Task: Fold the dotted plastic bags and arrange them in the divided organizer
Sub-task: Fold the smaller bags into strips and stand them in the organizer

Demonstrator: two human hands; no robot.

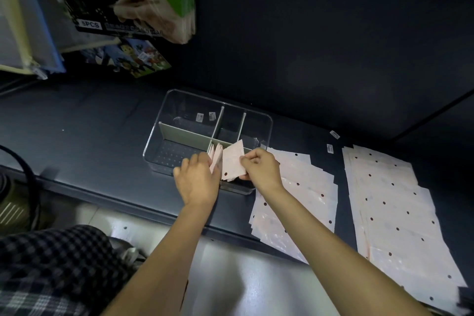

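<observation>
Pinching the folded dotted bag (232, 160), the right hand (259, 168) should slide it upright beside the stack (215, 156) that the left hand's (196, 179) straight fingers steady in the divided organizer (164, 136).

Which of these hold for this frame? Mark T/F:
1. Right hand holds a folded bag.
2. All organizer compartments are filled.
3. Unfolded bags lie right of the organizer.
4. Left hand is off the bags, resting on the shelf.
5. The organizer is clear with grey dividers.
1. True. The right hand pinches a folded dotted bag at the organizer.
2. False. Folded bags show only in the near right compartment; the back ones look bare.
3. True. Two spreads of flat bags and lie there.
4. False. The left hand is at the folded bags in the organizer.
5. True. Clear walls, grey dividers.
</observation>
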